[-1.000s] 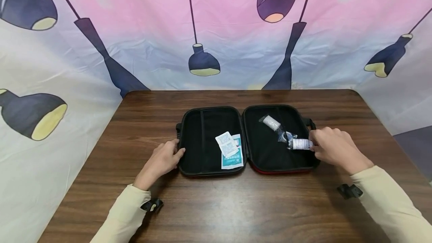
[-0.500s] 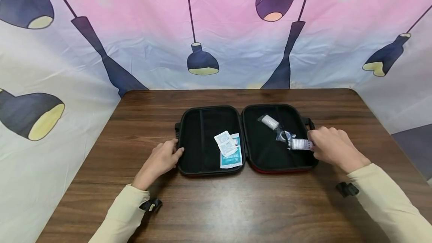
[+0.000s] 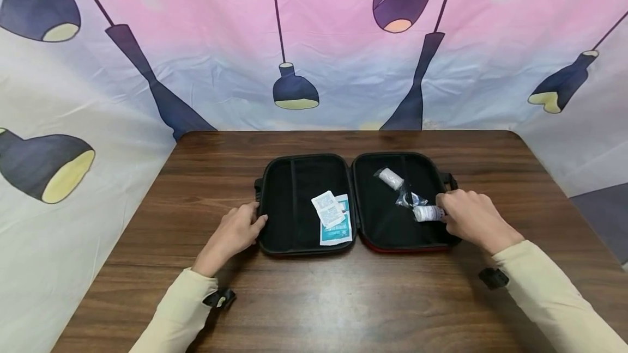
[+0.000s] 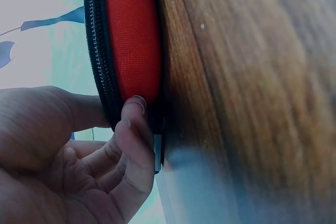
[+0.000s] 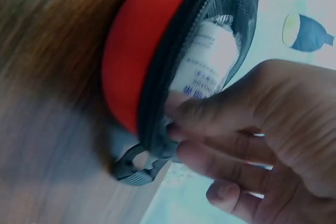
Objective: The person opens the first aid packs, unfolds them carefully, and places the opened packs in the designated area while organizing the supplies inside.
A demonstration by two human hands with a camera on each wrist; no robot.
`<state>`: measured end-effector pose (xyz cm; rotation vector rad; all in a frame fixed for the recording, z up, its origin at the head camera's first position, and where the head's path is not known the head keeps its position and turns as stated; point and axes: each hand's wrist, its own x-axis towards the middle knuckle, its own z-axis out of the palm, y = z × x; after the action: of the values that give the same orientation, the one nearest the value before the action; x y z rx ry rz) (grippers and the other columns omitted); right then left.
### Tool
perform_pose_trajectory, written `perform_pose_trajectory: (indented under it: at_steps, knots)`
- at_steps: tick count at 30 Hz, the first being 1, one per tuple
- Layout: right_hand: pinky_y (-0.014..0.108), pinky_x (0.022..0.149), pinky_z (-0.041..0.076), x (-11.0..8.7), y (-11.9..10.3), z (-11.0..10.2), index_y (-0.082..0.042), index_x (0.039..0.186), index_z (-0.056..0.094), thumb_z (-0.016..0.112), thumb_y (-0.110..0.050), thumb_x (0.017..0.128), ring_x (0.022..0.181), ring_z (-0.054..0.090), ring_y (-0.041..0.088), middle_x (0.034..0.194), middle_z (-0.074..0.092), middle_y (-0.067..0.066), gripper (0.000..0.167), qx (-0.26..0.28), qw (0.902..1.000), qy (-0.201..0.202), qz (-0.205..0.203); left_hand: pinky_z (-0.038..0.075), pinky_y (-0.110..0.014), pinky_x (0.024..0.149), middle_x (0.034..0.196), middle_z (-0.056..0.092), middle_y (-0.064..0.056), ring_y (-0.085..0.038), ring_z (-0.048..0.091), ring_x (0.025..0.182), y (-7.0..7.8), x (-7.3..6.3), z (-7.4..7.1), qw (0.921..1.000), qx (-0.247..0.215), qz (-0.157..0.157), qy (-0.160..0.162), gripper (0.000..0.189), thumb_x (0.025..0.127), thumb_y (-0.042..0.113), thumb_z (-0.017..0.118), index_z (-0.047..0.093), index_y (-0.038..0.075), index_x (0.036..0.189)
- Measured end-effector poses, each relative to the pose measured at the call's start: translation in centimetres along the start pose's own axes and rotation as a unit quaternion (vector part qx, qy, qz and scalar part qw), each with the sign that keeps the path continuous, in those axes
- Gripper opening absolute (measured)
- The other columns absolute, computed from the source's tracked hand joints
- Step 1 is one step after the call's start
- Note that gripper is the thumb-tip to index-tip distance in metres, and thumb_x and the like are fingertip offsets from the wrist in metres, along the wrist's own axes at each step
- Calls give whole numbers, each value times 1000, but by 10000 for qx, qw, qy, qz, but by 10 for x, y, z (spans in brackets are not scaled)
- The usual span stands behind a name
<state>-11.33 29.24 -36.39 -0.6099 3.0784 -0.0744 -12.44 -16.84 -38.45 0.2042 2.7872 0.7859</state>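
Note:
An open black-lined first-aid case point(image 3: 276, 200) with a red outside lies flat, its two halves spread. At its left end my left hand point(image 3: 234, 232) grips the rim, and the left wrist view shows fingers against the red side point(image 4: 134, 40) below the zip. My right hand point(image 3: 473, 217) reaches over the right rim and pinches the near end of a wrapped white bandage roll point(image 3: 428, 213). Printed text shows on that bandage roll point(image 5: 203, 61) in the right wrist view; the fingers partly hide its end. A second white roll point(image 3: 391, 178) and a clear packet point(image 3: 411, 199) lie beside it.
In the left half lie a white sachet point(image 3: 327, 208) and a teal-and-white packet point(image 3: 336, 230), overlapping. A black strap buckle point(image 5: 139, 169) hangs at the case's right end. The brown wooden table point(image 3: 314, 304) meets a patterned cloth point(image 3: 235, 80) behind.
My right hand has moved a little left, and the bandage roll has shifted left and tilted with it. The clear packet has shifted slightly left. The left hand stays on the rim.

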Motion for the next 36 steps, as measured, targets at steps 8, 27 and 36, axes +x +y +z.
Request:
perform_pose_trajectory:
  at_steps: [8, 27, 36]
  knots:
    - [30, 44, 35, -4, 7, -5, -8, 100, 75, 82, -12, 85, 54, 48, 11, 79, 64, 2, 17, 414, 9979, 450, -198, 47, -32, 54, 63, 59, -1, -13, 59, 52, -2, -1, -1, 10000, 60, 28, 0, 53, 105, 17, 54, 41, -16, 145]
    - [29, 48, 38, 3, -7, 11, -11, 72, 62, 73, 6, 83, 57, 46, 10, 69, 54, 1, 23, 307, 9925, 671, -980, 43, -32, 50, 61, 58, -2, -13, 57, 50, 3, -1, 1, 9998, 164, 109, 33, 53, 106, 16, 53, 40, -16, 145]
    - [28, 46, 41, 2, -12, 13, -7, 76, 64, 79, 5, 81, 55, 50, 14, 72, 53, 4, 20, -73, 9908, 655, -1181, 44, -31, 49, 60, 58, -2, -13, 58, 50, 2, -4, 2, 9998, 204, 19, 36, 52, 106, 16, 53, 40, -17, 144]
